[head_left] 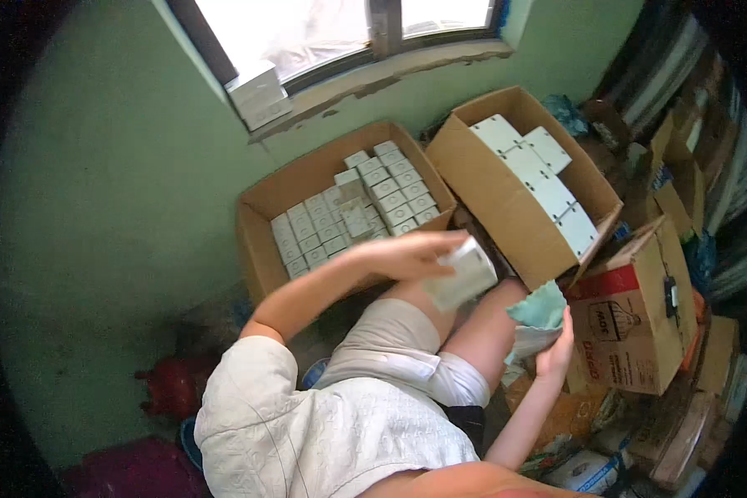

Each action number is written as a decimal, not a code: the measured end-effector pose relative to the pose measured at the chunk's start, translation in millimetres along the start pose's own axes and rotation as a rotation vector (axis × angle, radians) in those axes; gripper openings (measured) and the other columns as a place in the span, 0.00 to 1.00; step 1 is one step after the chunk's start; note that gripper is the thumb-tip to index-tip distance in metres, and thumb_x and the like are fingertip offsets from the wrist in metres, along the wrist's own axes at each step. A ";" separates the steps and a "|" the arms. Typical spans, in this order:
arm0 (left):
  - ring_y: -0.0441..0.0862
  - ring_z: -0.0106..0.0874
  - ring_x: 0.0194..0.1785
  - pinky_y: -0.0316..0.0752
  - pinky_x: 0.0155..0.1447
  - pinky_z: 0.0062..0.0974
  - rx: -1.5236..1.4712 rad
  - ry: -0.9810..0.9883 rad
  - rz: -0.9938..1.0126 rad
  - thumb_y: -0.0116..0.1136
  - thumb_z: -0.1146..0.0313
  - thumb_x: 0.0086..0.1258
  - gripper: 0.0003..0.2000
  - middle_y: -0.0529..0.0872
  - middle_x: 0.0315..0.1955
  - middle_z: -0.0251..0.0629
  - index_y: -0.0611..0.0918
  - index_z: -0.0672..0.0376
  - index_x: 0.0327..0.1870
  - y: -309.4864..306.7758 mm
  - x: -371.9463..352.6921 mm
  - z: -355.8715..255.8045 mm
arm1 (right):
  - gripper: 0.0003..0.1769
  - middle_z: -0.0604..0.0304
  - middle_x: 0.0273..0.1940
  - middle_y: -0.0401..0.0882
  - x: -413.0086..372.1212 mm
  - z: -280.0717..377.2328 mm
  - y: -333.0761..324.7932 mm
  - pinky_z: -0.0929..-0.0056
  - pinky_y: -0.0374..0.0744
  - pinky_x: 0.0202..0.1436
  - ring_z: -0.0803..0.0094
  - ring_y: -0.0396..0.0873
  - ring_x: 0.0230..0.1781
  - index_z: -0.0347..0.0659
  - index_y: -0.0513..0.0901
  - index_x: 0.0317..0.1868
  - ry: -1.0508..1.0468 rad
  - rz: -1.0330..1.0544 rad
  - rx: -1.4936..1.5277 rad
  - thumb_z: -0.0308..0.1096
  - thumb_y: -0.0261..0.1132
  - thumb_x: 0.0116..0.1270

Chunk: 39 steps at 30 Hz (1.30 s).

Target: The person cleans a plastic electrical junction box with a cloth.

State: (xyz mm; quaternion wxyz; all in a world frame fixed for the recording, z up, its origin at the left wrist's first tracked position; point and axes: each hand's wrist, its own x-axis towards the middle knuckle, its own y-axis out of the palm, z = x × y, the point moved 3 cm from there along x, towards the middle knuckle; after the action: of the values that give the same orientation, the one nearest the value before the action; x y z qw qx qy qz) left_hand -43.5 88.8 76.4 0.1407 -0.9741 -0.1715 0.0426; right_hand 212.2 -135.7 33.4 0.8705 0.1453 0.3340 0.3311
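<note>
My left hand (417, 254) grips a small white box (465, 278) over my lap, its fingers across the top of the box, which is partly blurred. On the other side, my right hand (556, 349) holds a pale green cloth (541, 311) that hangs loosely over its fingers. In front of me an open cardboard box (261, 241) holds many small white boxes in rows. To its right, a second open cardboard box (494, 199) contains several larger white boxes.
A closed carton with a red band (622, 332) stands at my right. A white box (259, 95) sits on the windowsill. Cardboard and wrappings lie along the right side. A red object (174, 386) is on the floor at the left.
</note>
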 end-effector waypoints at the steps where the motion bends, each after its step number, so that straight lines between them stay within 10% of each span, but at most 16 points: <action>1: 0.81 0.36 0.57 0.79 0.56 0.32 0.136 -0.046 -0.088 0.65 0.67 0.68 0.27 0.82 0.55 0.47 0.73 0.54 0.69 -32.6 -12.5 -6.5 | 0.26 0.57 0.62 0.76 5.0 -6.9 -9.7 0.59 0.72 0.66 0.62 0.75 0.61 0.41 0.74 0.65 -0.019 0.030 -0.042 0.51 0.55 0.77; 7: 0.84 0.37 0.53 0.84 0.51 0.40 1.554 -0.271 -0.927 0.70 0.51 0.60 0.23 0.84 0.50 0.34 0.81 0.45 0.55 -192.8 -85.1 -73.5 | 0.26 0.58 0.61 0.77 17.0 -48.6 -49.1 0.57 0.73 0.66 0.60 0.75 0.61 0.41 0.75 0.64 0.131 0.043 0.110 0.51 0.53 0.77; 14: 0.81 0.36 0.51 0.84 0.48 0.37 1.967 -0.509 -1.117 0.68 0.60 0.62 0.18 0.83 0.47 0.34 0.82 0.50 0.53 -332.3 -121.2 -70.3 | 0.32 0.55 0.63 0.76 24.4 -97.0 -40.2 0.55 0.72 0.66 0.58 0.74 0.62 0.40 0.73 0.65 0.302 -0.053 0.172 0.58 0.52 0.76; 28: 0.80 0.35 0.52 0.77 0.49 0.41 2.028 -0.625 -0.968 0.68 0.50 0.60 0.23 0.83 0.49 0.33 0.80 0.46 0.55 -355.2 -123.1 -16.7 | 0.29 0.56 0.57 0.77 15.7 -92.7 -41.6 0.59 0.73 0.66 0.63 0.75 0.59 0.40 0.71 0.65 -0.053 -0.149 -0.041 0.20 0.62 0.61; 29: 0.79 0.35 0.52 0.77 0.49 0.41 2.094 -0.374 -1.025 0.66 0.49 0.63 0.21 0.83 0.49 0.33 0.81 0.47 0.53 -338.8 -116.6 -10.8 | 0.32 0.56 0.58 0.76 16.8 -92.0 -37.2 0.60 0.72 0.68 0.64 0.75 0.59 0.39 0.68 0.67 -0.025 -0.148 -0.079 0.16 0.62 0.62; 30: 0.79 0.35 0.52 0.76 0.49 0.42 2.145 -0.111 -1.079 0.63 0.48 0.65 0.19 0.83 0.49 0.33 0.82 0.48 0.51 -319.6 -107.9 -9.7 | 0.32 0.56 0.58 0.76 20.7 -96.0 -42.9 0.60 0.72 0.68 0.64 0.75 0.59 0.39 0.68 0.67 -0.020 -0.161 -0.088 0.16 0.62 0.62; 33: 0.79 0.38 0.54 0.74 0.53 0.45 1.754 -0.175 -0.862 0.60 0.55 0.68 0.14 0.83 0.49 0.36 0.81 0.50 0.49 -255.0 -80.8 51.6 | 0.29 0.57 0.61 0.73 31.2 -113.5 -49.3 0.65 0.70 0.68 0.66 0.73 0.61 0.40 0.64 0.70 0.003 0.042 -0.179 0.22 0.61 0.71; 37: 0.72 0.45 0.67 0.70 0.66 0.49 1.222 -0.594 -0.455 0.61 0.54 0.66 0.25 0.76 0.62 0.44 0.77 0.53 0.63 -208.0 -65.1 178.2 | 0.20 0.58 0.58 0.77 24.8 -100.1 -29.8 0.69 0.74 0.61 0.72 0.75 0.56 0.38 0.74 0.63 -0.050 -0.057 -0.382 0.28 0.63 0.73; 39: 0.71 0.46 0.68 0.70 0.66 0.49 1.060 -0.604 -0.564 0.61 0.54 0.66 0.26 0.75 0.64 0.43 0.76 0.53 0.64 -206.7 -61.4 243.0 | 0.19 0.59 0.56 0.78 25.4 -93.2 -26.1 0.71 0.74 0.60 0.72 0.76 0.55 0.36 0.75 0.61 -0.057 -0.059 -0.435 0.32 0.64 0.73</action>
State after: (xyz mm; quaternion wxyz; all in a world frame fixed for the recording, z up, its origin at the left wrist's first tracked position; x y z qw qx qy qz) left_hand -199.6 316.9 -94.3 0.5518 -0.6364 -0.4072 0.3532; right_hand 175.7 -134.9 -59.8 0.8996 -0.0467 0.2343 0.3655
